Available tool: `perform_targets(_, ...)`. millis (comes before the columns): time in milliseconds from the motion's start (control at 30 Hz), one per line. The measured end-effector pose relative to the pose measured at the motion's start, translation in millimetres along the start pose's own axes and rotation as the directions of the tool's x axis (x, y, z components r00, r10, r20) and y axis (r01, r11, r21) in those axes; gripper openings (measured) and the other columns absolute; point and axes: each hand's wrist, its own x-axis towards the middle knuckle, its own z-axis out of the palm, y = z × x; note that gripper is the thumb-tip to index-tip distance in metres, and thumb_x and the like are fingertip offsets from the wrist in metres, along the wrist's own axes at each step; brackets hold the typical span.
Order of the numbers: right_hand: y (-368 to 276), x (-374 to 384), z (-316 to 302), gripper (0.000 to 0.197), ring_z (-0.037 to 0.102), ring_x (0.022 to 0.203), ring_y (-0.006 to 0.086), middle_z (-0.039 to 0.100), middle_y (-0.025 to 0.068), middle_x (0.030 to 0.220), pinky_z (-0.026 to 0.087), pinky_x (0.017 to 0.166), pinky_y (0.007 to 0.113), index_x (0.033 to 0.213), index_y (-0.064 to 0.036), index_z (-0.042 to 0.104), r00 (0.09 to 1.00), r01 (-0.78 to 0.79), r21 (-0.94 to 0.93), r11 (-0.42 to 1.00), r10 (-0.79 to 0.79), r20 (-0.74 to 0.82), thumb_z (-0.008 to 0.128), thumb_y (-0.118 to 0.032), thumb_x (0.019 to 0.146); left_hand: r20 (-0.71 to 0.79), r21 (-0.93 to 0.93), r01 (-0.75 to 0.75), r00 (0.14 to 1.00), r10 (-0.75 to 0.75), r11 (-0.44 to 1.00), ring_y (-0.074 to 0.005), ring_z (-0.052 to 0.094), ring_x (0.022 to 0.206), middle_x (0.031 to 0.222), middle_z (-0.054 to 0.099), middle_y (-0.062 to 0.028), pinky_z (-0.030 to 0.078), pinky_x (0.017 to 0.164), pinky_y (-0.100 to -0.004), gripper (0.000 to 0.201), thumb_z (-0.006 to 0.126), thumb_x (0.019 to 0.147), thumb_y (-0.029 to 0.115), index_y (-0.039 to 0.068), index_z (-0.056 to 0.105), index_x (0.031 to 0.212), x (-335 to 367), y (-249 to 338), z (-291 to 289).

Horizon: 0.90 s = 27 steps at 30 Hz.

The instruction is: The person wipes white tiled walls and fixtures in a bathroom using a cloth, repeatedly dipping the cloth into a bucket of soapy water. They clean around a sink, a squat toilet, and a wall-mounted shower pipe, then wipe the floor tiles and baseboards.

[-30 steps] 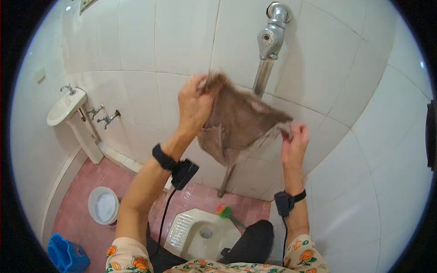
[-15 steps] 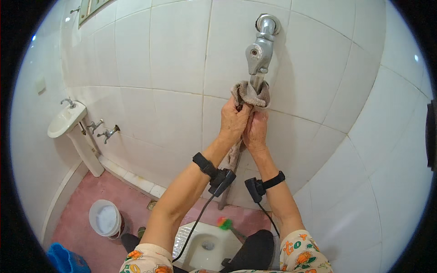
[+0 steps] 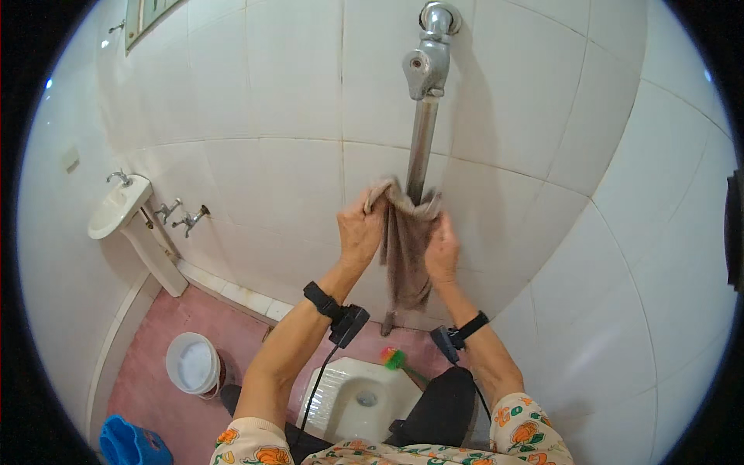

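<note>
A grey-brown cloth (image 3: 407, 256) hangs in front of the upright metal flush pipe (image 3: 422, 143), its top edge sagging between my two hands. My left hand (image 3: 361, 232) grips the cloth's upper left corner, left of the pipe. On the other side my right hand (image 3: 442, 252) holds the upper right edge, slightly blurred. Above them the pipe runs up to a chrome flush valve (image 3: 427, 68) fixed to the wall. The cloth hides the pipe's middle; its lower end (image 3: 387, 324) shows near the floor.
Below me is a white squat toilet (image 3: 364, 399), with a red-and-green brush (image 3: 394, 358) beside it. A white bucket (image 3: 193, 364) with whitish contents and a blue bucket (image 3: 132, 442) stand on the pink floor. Far left are a small sink (image 3: 120, 207) and wall taps (image 3: 190, 221).
Both hands have moved down the pipe and apart. The cloth, bunched around the pipe before, is now spread out and hanging, leaving the upper pipe bare.
</note>
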Motion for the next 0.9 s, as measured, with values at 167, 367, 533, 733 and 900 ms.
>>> perform_targets(167, -118, 81, -30, 0.040, 0.047, 0.106, 0.0225, 0.047, 0.0190, 0.118, 0.035, 0.089, 0.029, 0.125, 0.0036, 0.030, 0.792, 0.561, 0.062, 0.826, -0.513, -0.330, 0.035, -0.011, 0.088, -0.186, -0.175, -0.409, 0.907, 0.378, 0.896, -0.0114, 0.052, 0.088, 0.100, 0.059, -0.0065, 0.041, 0.077, -0.0239, 0.027, 0.050, 0.084, 0.008, 0.002, 0.052, 0.110, 78, 97, -8)
perform_targets(367, -154, 152, -19, 0.032, 0.053, 0.096, 0.0246, 0.054, 0.0188, 0.105, 0.040, 0.081, 0.032, 0.114, 0.0024, 0.043, 0.914, 0.406, 0.171, 0.898, -0.393, -0.104, 0.041, -0.014, 0.087, -0.116, 0.042, -0.489, 0.864, 0.490, 0.871, -0.0221, 0.056, 0.081, 0.087, 0.059, -0.0135, 0.044, 0.070, -0.0315, 0.042, 0.063, 0.075, 0.034, -0.003, 0.053, 0.093, 137, 129, 27)
perform_targets(533, -120, 137, 7, 0.028, 0.054, 0.087, 0.0262, 0.056, 0.0177, 0.097, 0.041, 0.077, 0.033, 0.106, 0.0016, 0.048, 0.932, 0.362, 0.334, 0.870, -0.332, -0.147, 0.044, -0.017, 0.086, -0.111, 0.122, -0.443, 0.883, 0.456, 0.888, -0.0334, 0.056, 0.084, 0.092, 0.055, -0.0210, 0.044, 0.072, -0.0376, 0.049, 0.056, 0.079, 0.033, -0.005, 0.041, 0.107, 121, 116, 43)
perform_targets(733, -108, 132, 16, 0.025, 0.054, 0.088, 0.0273, 0.056, 0.0181, 0.097, 0.041, 0.077, 0.033, 0.104, 0.0019, 0.049, 0.884, 0.464, 0.287, 0.838, -0.416, -0.213, 0.043, -0.014, 0.086, -0.058, 0.036, -0.502, 0.862, 0.503, 0.864, -0.0359, 0.049, 0.098, 0.107, 0.046, -0.0234, 0.039, 0.084, -0.0374, 0.050, 0.053, 0.080, 0.018, -0.008, 0.030, 0.117, 121, 111, 42)
perform_targets(900, -106, 127, 12, 0.024, 0.054, 0.092, 0.0294, 0.055, 0.0180, 0.099, 0.041, 0.079, 0.034, 0.104, 0.0012, 0.049, 0.880, 0.473, 0.250, 0.845, -0.435, -0.192, 0.044, -0.012, 0.085, -0.037, 0.048, -0.570, 0.820, 0.571, 0.821, -0.0338, 0.049, 0.099, 0.112, 0.044, -0.0225, 0.040, 0.084, -0.0362, 0.053, 0.053, 0.079, 0.011, -0.004, 0.027, 0.123, 120, 107, 37)
